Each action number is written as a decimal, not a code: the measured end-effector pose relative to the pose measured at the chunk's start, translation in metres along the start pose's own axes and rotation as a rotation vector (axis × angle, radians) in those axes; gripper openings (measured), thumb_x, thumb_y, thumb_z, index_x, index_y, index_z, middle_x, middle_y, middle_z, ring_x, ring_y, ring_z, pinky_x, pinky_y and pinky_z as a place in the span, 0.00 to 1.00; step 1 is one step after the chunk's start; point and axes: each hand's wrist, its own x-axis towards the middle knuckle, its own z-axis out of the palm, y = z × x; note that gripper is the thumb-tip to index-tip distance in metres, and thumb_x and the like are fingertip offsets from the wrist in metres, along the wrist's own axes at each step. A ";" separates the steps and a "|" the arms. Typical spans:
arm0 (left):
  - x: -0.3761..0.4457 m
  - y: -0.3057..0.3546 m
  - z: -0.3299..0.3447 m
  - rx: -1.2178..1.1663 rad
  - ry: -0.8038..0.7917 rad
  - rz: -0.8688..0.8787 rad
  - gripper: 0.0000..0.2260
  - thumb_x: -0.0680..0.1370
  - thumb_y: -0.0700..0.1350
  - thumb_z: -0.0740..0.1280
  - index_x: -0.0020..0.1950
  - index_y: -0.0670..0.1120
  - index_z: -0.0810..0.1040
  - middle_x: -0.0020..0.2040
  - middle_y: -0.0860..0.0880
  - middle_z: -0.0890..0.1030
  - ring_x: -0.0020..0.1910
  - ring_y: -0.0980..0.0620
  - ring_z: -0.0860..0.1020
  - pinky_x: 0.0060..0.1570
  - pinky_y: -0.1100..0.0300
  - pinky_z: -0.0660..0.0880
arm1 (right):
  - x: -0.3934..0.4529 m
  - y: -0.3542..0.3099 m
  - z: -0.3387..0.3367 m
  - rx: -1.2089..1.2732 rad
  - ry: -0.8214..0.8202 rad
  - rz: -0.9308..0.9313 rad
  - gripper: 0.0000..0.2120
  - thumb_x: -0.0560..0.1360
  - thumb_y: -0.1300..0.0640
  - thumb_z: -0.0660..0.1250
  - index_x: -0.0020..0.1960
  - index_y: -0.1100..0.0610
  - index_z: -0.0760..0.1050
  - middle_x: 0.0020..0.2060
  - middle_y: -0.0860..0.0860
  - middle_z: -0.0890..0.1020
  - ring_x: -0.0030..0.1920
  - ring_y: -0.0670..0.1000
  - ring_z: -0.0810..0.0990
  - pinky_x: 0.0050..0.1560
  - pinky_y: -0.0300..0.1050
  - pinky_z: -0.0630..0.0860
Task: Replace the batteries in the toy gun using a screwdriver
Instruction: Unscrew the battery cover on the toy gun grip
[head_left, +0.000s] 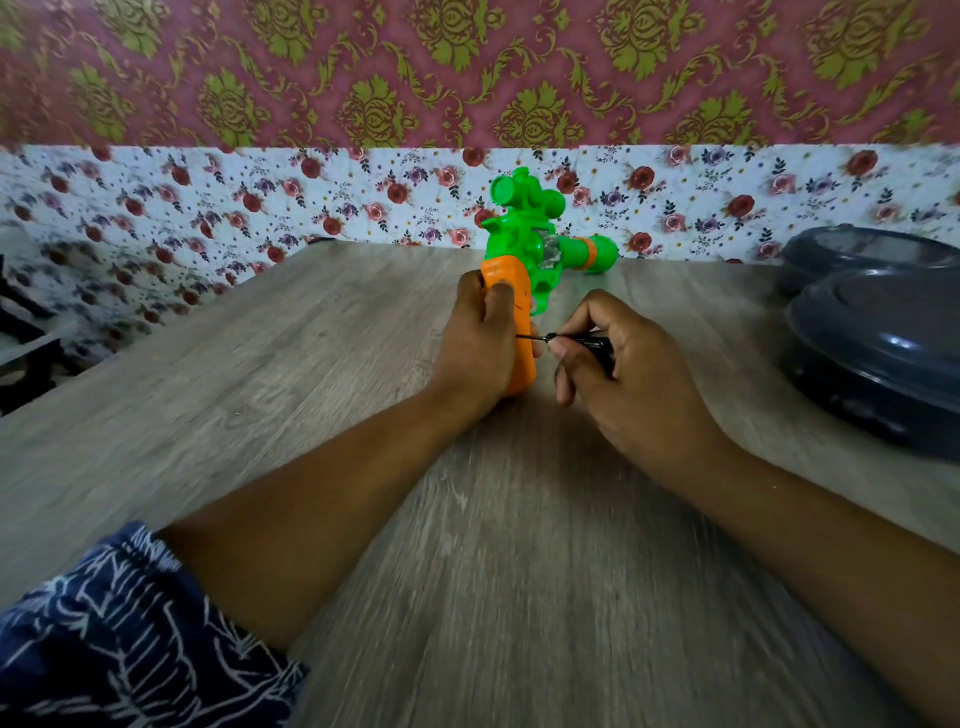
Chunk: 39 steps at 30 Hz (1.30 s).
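I see a toy gun (524, 244) of smooth, glossy plastic, green above an orange handle. The screwdriver (571, 340) has a thin metal shaft and what looks like a black plastic handle, mostly hidden. The tabletop (311, 364) is matt, grey wood-grain. Dark glossy containers (878, 338) sit right; my sleeve (114, 639) is printed cloth.

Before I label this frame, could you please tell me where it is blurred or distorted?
Head view: centre fairly sharp on the green-and-orange plastic toy gun and thin black screwdriver; edges smear, blurring the grey wood-grain table; wide-angle bending curves the floral wall border.
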 end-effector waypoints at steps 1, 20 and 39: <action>0.000 0.000 0.001 -0.001 0.000 0.001 0.05 0.83 0.40 0.51 0.52 0.39 0.64 0.33 0.51 0.68 0.24 0.71 0.73 0.25 0.75 0.68 | 0.000 0.000 0.000 0.029 0.013 0.012 0.05 0.77 0.61 0.62 0.42 0.60 0.70 0.27 0.51 0.79 0.27 0.41 0.75 0.32 0.28 0.66; 0.012 -0.018 0.003 -0.175 0.002 -0.202 0.22 0.83 0.53 0.46 0.63 0.41 0.71 0.39 0.48 0.79 0.26 0.62 0.78 0.34 0.63 0.75 | 0.005 -0.009 -0.004 -0.074 -0.061 0.094 0.05 0.77 0.59 0.62 0.44 0.57 0.67 0.29 0.44 0.73 0.29 0.42 0.71 0.35 0.42 0.69; 0.017 -0.025 0.004 -0.299 -0.083 -0.282 0.27 0.81 0.58 0.44 0.56 0.42 0.75 0.37 0.46 0.79 0.30 0.55 0.78 0.40 0.59 0.73 | 0.009 -0.016 -0.010 -0.038 -0.062 0.341 0.18 0.80 0.51 0.56 0.36 0.59 0.71 0.25 0.53 0.75 0.21 0.43 0.71 0.30 0.42 0.67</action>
